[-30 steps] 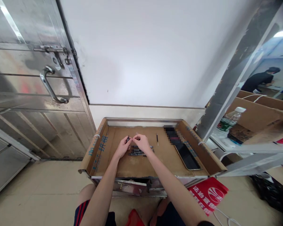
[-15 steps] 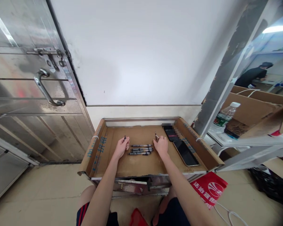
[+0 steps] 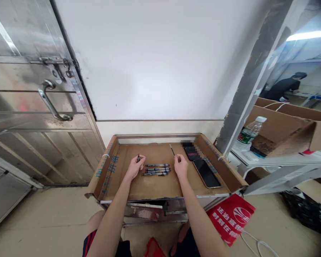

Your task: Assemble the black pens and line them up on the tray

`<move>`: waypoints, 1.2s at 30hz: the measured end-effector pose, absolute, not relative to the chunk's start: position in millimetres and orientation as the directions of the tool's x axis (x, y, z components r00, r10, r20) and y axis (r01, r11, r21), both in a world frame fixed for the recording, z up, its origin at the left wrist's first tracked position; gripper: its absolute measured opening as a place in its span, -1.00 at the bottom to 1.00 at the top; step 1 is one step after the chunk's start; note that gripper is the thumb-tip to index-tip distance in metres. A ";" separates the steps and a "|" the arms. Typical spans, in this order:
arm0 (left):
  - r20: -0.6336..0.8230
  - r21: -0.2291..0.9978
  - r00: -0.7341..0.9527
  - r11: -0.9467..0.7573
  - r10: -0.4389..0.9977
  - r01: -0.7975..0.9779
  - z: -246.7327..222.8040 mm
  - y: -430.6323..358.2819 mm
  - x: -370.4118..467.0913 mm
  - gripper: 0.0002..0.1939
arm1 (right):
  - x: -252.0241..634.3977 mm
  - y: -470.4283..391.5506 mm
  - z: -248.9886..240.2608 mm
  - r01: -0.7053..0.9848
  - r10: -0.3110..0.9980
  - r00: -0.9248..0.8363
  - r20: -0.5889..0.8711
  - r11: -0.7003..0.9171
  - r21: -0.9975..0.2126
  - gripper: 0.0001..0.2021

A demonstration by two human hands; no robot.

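Several black-and-clear pens (image 3: 156, 170) lie side by side on the cardboard-lined tray (image 3: 149, 191), between my two hands. On their left, my left hand (image 3: 134, 167) is closed round a dark pen part (image 3: 138, 157); only its upper end shows above the fingers. Right of the pens, my right hand (image 3: 181, 166) pinches a thin pen refill (image 3: 172, 149), dark with a pale tip, which slants up and away to the left. Both hands are held a little above the cardboard.
Two phones, a dark one (image 3: 192, 152) and a larger one (image 3: 207, 173), lie at the tray's right side. A plastic bottle (image 3: 250, 132) and a cardboard box (image 3: 283, 130) stand on a shelf at right. A person (image 3: 285, 87) works behind. A metal door (image 3: 21, 107) is at left.
My right hand has turned, and the refill now sticks out longer, pointing away to the left. The left hand still grips its pen part. The view has shifted slightly; the pens lie as before.
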State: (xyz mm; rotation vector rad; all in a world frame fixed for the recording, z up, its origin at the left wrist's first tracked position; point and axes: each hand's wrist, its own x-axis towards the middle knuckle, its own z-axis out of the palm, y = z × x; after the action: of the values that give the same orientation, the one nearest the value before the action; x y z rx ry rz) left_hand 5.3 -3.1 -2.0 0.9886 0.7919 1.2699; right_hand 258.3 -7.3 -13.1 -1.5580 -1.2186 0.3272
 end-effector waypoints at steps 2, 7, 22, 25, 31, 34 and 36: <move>0.038 0.918 0.150 0.025 0.988 -0.396 -1.2 -3.1 5.4 -0.60 | 256.4 -8.5 -12.7 0.388 0.848 0.394 0.354 0.196 -0.900 -0.73; 0.029 0.931 0.169 0.035 0.985 -0.364 -1.5 -2.8 5.1 -0.60 | 247.1 -9.5 -12.1 0.026 0.935 0.252 0.249 0.250 -0.968 -0.68; 0.088 0.990 0.144 -0.070 0.986 -0.122 0.2 -8.3 6.2 -0.62 | 239.3 -15.3 -3.7 -0.092 0.998 0.006 0.063 0.063 -0.994 -0.58; 0.100 0.993 0.137 -0.090 0.986 -0.078 0.9 -9.3 6.2 -0.62 | 239.9 -14.8 -5.6 -0.068 0.998 0.000 0.067 0.067 -0.995 -0.56; 0.105 0.992 0.137 -0.094 0.985 -0.083 -0.8 -7.9 6.1 -0.63 | 240.1 -15.5 -4.7 -0.088 0.998 0.000 0.071 0.070 -0.994 -0.58; 0.099 0.992 0.136 -0.088 0.986 -0.085 -1.6 -7.3 6.1 -0.64 | 239.6 -15.9 -3.5 -0.110 0.998 0.003 0.066 0.066 -0.992 -0.61; 0.100 0.993 0.135 -0.091 0.986 -0.072 -1.7 -7.4 6.1 -0.64 | 239.7 -15.7 -3.9 -0.107 0.998 0.001 0.063 0.063 -0.992 -0.61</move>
State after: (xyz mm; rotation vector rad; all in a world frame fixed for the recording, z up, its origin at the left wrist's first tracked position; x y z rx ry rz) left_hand 6.1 -7.4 -1.7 1.2929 1.0116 1.2044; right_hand 239.7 -15.7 -3.9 -1.0836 -1.1612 1.2131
